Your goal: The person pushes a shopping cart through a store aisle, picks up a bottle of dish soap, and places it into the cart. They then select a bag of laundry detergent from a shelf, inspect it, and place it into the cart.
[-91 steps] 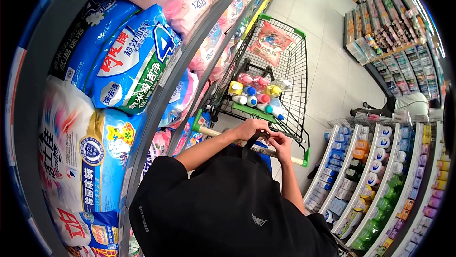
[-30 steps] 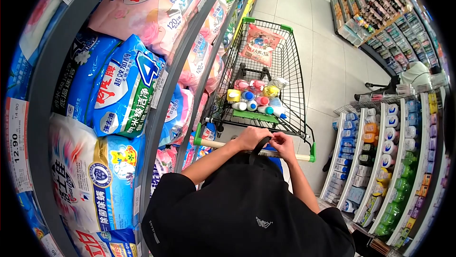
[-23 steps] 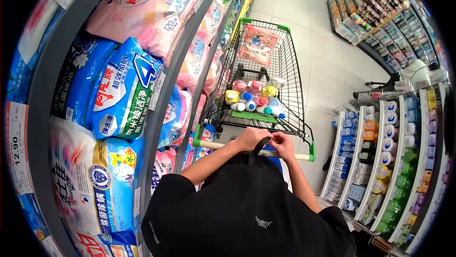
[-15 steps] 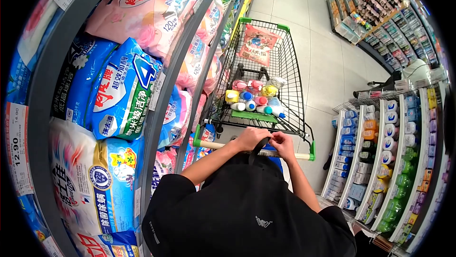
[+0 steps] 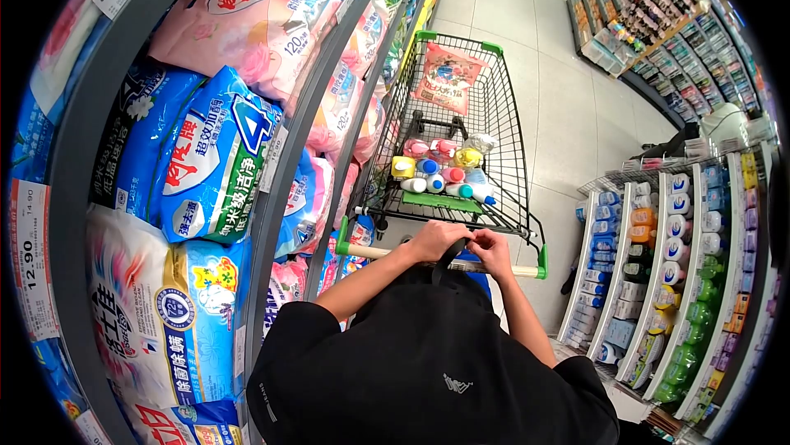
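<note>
My left hand [image 5: 439, 242] is closed, its fingers curled round the upper end of a black strap [image 5: 445, 266]. The strap runs down to the black fabric at my chest. Right beside it, my right hand [image 5: 491, 251] is closed in a pinch, fingertips meeting those of the left; what it grips is hidden. Both hands are above the pale handle [image 5: 525, 270] of a shopping cart [image 5: 517, 141]. Inside the cart are several bottles, among them a yellow bottle [image 5: 402, 167], with a green flap [image 5: 432, 201] in front. A pink bag [image 5: 448, 79] lies at the far end.
Close on my left, a tall shelf [image 5: 276, 223] holds detergent bags, including a blue bag [image 5: 218, 161] and a pink bag [image 5: 247, 21]. To the right stands a rack [image 5: 609, 305] of bottles. Tiled floor [image 5: 543, 116] stretches ahead past the cart.
My hands, the strap and the cart look the same. Only a dark shape behind the right-hand rack has shifted slightly.
</note>
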`<state>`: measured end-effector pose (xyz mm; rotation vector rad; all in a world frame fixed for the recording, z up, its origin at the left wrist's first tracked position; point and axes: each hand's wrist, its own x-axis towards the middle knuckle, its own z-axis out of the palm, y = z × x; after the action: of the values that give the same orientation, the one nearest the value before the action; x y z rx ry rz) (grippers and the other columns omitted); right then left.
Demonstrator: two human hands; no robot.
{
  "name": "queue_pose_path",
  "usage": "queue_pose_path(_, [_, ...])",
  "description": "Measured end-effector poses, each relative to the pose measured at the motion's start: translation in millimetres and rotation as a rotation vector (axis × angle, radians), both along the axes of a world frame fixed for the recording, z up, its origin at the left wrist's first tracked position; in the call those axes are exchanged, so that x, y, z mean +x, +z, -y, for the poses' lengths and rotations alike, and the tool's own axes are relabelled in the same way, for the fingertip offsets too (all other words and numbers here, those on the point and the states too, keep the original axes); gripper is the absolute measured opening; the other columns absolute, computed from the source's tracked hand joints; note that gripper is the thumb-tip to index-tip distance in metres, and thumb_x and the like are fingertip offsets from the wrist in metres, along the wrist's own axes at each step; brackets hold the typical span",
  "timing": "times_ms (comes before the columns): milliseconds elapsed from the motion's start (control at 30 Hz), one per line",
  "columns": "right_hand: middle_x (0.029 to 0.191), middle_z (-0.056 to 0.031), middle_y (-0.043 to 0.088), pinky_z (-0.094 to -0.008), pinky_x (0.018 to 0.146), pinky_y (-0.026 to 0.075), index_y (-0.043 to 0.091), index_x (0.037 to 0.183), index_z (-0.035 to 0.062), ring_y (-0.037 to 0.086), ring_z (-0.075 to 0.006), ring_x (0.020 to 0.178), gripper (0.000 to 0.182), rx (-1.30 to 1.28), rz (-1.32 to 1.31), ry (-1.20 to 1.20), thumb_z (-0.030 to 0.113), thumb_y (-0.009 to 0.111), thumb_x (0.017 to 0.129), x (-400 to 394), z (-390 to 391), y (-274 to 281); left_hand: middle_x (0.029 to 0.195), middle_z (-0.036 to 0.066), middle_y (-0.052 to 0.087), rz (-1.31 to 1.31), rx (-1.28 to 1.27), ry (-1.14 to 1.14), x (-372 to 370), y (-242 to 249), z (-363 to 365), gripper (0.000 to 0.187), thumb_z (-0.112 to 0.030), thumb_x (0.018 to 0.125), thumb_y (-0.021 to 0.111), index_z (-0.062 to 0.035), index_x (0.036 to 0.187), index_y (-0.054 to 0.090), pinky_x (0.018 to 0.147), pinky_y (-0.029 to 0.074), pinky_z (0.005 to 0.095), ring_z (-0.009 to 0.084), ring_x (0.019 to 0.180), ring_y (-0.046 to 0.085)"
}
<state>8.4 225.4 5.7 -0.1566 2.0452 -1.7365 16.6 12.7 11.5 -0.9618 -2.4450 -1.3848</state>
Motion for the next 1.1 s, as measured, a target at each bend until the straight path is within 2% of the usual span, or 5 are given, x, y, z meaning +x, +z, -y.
queue_pose_path(633, [0.077,-0.0046,0.066,-0.0235,0.065,0.049,0.062,0.091,-0.0031,0.060,-0.0096,0.069,0.006,-0.034,0.007,0.015,0.000,0.063,0.086,-2.5,-1.0,-6.3,0.090,0.007,0.067,0.012,0.018,-0.002,-0.1,1.4,1.0,0.030,-0.005,0.073,0.063,-0.0101,0.103,0.063,0.065,0.052,0.0360,0.0277,0.080,0.067])
queue_pose_path(1100, [0.079,-0.0073,0.068,-0.0232,0.063,0.049,0.062,0.091,-0.0018,0.061,-0.0102,0.068,0.004,-0.078,0.034,0.000,0.000,0.060,0.087,-0.3,3.9,1.7,0.085,0.008,0.066,0.148,0.124,-0.023,-2.1,4.7,5.9,0.026,-0.007,0.077,0.065,-0.0126,0.102,0.065,0.062,0.051,0.0366,0.0292,0.076,0.065])
